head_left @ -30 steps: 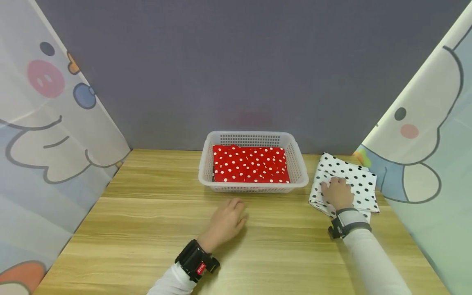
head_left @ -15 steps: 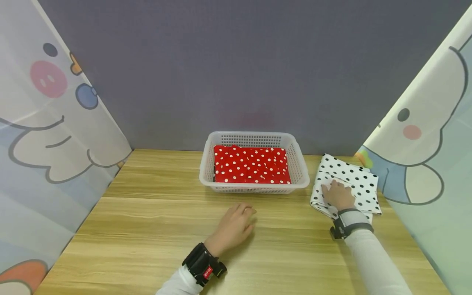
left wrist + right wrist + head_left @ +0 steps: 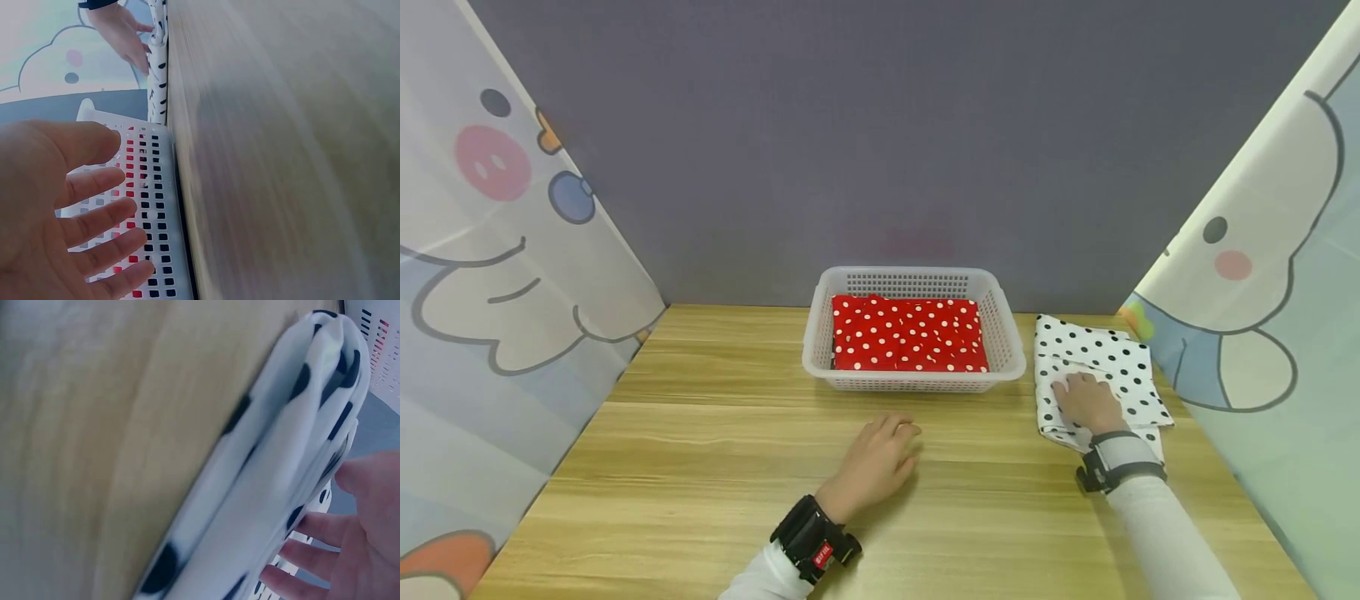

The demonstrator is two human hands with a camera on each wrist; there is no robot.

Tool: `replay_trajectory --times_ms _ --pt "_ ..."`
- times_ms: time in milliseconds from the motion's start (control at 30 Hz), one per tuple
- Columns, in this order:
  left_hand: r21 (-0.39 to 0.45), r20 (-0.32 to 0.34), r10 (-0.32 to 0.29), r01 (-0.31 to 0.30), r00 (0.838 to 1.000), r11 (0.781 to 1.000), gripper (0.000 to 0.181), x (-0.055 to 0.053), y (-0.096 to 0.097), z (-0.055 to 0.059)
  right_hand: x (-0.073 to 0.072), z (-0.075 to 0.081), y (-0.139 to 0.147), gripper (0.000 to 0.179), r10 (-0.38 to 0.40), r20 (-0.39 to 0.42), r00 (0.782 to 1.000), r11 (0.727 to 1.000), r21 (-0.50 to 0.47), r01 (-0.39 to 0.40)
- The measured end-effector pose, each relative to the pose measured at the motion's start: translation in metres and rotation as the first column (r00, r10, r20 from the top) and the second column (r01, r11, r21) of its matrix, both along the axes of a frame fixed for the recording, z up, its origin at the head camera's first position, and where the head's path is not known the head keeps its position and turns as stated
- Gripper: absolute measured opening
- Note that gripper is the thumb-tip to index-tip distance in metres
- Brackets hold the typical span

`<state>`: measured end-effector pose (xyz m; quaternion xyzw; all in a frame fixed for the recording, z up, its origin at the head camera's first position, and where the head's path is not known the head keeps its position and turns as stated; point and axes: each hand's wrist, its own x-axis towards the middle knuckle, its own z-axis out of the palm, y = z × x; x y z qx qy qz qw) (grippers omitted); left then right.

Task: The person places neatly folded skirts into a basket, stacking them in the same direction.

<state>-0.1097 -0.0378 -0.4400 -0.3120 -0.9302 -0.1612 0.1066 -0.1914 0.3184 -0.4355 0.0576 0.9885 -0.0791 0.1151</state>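
Head view: a far basket [image 3: 913, 382] is holding red cloth [image 3: 910, 335], left hand [image 3: 871, 462] nearer; right hand [image 3: 1088, 402] is touching white cloth [image 3: 1131, 367], both showing fingers apart.

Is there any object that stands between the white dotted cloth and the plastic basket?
Nothing visible stands between them: only a narrow strip of bare table separates the white dotted cloth from the plastic basket, whose raised side wall faces it.

left grip [image 3: 872, 464] relaxed (right grip [image 3: 1090, 403] palm-down)
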Motion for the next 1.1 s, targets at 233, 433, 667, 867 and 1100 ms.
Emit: replay_trajectory --times_ms 233,433,667,867,1100 --pt "-0.030 -0.011 -0.026 0.026 1.000 0.999 0.038 0.000 0.000 -0.001 0.003 0.000 0.005 0.057 0.076 -0.015 0.997 0.995 -0.065 -0.076" --pt "-0.041 0.006 -0.023 0.024 1.000 0.999 0.038 0.002 -0.001 0.001 0.005 -0.001 0.012 0.052 0.089 0.009 0.996 0.988 -0.130 -0.087" --pt "-0.039 0.005 -0.023 0.023 1.000 0.999 0.039 0.002 -0.001 0.001 0.010 0.008 0.015 0.037 0.107 0.010 0.994 0.981 -0.162 -0.104" --pt "-0.036 0.010 -0.030 0.030 1.000 0.999 0.039 0.002 -0.001 0.000 0.010 0.007 0.021 0.030 0.124 -0.006 0.992 0.979 -0.161 -0.124" --pt "-0.032 0.004 -0.043 0.043 0.999 0.999 0.039 0.002 -0.001 0.001 0.012 0.009 0.026 0.029 0.121 0.025 0.992 0.984 -0.136 -0.116"
